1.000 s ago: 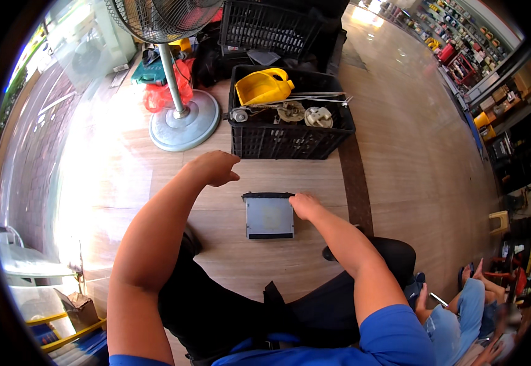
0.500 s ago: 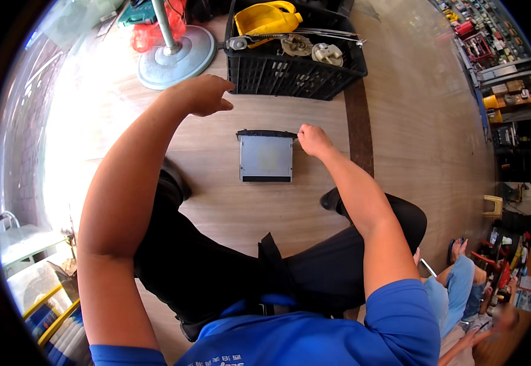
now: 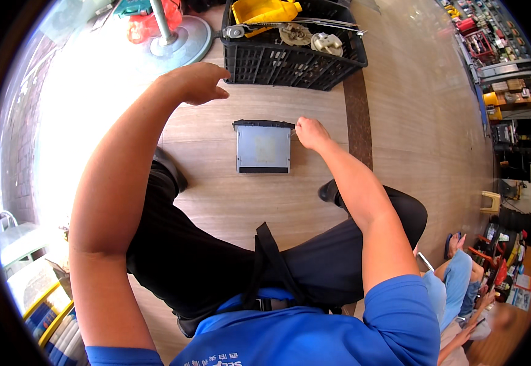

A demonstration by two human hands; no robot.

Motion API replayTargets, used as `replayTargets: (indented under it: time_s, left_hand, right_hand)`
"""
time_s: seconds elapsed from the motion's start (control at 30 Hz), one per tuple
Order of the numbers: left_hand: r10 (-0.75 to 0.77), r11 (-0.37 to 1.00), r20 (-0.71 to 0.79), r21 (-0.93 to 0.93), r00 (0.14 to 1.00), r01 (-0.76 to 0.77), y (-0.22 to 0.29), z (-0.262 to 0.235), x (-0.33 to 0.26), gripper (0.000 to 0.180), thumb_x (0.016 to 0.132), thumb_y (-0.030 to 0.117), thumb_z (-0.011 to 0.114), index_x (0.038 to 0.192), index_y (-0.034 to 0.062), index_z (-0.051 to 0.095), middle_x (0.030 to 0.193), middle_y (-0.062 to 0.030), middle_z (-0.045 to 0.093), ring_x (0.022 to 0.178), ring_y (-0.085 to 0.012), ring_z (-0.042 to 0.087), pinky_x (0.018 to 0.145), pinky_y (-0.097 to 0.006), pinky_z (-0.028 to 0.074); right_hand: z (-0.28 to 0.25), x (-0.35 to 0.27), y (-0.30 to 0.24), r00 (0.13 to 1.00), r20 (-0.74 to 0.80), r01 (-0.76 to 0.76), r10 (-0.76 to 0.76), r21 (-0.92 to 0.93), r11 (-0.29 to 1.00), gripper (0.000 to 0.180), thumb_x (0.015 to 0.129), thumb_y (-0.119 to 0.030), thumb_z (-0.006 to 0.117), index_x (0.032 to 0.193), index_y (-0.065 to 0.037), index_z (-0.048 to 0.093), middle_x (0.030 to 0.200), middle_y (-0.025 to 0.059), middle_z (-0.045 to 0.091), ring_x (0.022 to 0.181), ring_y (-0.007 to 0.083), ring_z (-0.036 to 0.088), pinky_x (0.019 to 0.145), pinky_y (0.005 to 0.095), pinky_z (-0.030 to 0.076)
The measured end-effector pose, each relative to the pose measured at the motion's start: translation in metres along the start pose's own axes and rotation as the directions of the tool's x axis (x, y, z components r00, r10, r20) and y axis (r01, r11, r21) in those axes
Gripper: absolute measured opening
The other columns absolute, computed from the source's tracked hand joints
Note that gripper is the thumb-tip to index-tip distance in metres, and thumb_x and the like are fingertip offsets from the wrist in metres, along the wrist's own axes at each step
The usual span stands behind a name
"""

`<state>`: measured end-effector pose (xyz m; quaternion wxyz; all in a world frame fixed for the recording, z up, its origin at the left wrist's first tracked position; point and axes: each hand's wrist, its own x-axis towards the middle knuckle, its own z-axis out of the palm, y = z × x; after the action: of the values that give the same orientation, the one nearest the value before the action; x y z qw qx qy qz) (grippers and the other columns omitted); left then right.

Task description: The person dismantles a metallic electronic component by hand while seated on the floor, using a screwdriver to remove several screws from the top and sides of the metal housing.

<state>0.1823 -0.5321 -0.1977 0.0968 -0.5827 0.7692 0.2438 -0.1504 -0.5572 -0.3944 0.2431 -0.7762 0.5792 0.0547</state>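
Note:
A silver metal box with a black front panel, which looks like a car stereo (image 3: 263,149), lies flat on the floor between my legs, its black panel at the far side. My right hand (image 3: 312,133) is closed at the right end of that panel, fingertips touching or nearly touching it; what they pinch, if anything, is hidden. Farther off and to the left, my left hand (image 3: 201,83) hangs in the air with thumb and fingers apart. It holds nothing and is nearest to the front left corner of a black plastic crate (image 3: 278,66).
In the crate are a yellow plastic container (image 3: 264,12), metal rods and pale round parts (image 3: 326,43). A round metal stand base (image 3: 186,44) is left of it, beside a red plastic bag (image 3: 155,24). Another person's legs (image 3: 459,283) show at the lower right, near cluttered shelves.
The whole view has shifted slightly, so the stereo, crate and hands appear a little higher. My hands keep nearly the same places relative to the stereo and crate.

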Motion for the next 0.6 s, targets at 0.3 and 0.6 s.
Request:
replayTargets:
  time_s: [0.3,0.6]
  left_hand:
    - [-0.009,1.000,-0.023,-0.009,1.000,0.009,-0.003,0.003,0.000,0.054,0.094,0.032,0.062,0.140,0.0072,0.048,0.134,-0.0182,0.056,0.122,-0.0346,0.054,0.102,-0.042,0.044]
    - [-0.009,1.000,-0.019,-0.004,1.000,0.009,0.000,0.002,0.001,0.054,0.094,0.032,0.062,0.140,0.0077,0.048,0.135,-0.0175,0.056,0.122,-0.0345,0.054,0.102,-0.042,0.045]
  right_hand:
    - [-0.004,-0.002,-0.007,1.000,0.009,0.006,-0.006,0.002,1.000,0.028,0.094,-0.025,0.052,0.102,-0.001,0.064,0.102,0.0251,0.067,0.100,0.0415,0.063,0.088,0.0479,0.051]
    - [0.003,0.003,0.003,1.000,-0.026,-0.006,0.006,-0.006,1.000,0.028,0.094,-0.025,0.052,0.100,0.000,0.065,0.099,0.0258,0.068,0.098,0.0416,0.064,0.088,0.0476,0.051]
